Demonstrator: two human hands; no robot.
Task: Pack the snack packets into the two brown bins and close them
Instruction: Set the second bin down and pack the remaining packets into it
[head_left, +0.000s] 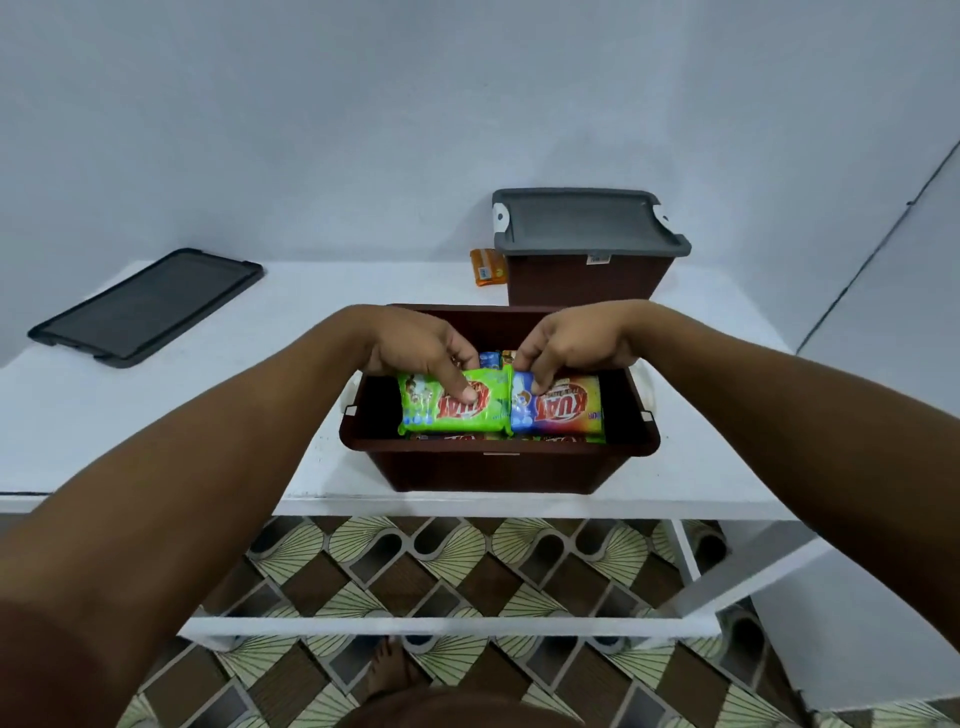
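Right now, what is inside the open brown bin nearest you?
The left hand holds a green snack packet, the right hand a blue-orange packet, side by side on top. More packets beneath are mostly covered.

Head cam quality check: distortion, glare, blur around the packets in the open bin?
Head view: fisheye bows the table edge, stretches the forearms; light soft, bluish, no hard shadows; green packet and orange-blue packet sharp, logos legible; inside of the open brown bin dark.

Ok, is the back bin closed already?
Closed: a grey lid sits flat on top of the back brown bin. Cannot tell whether its white latches are clipped down.
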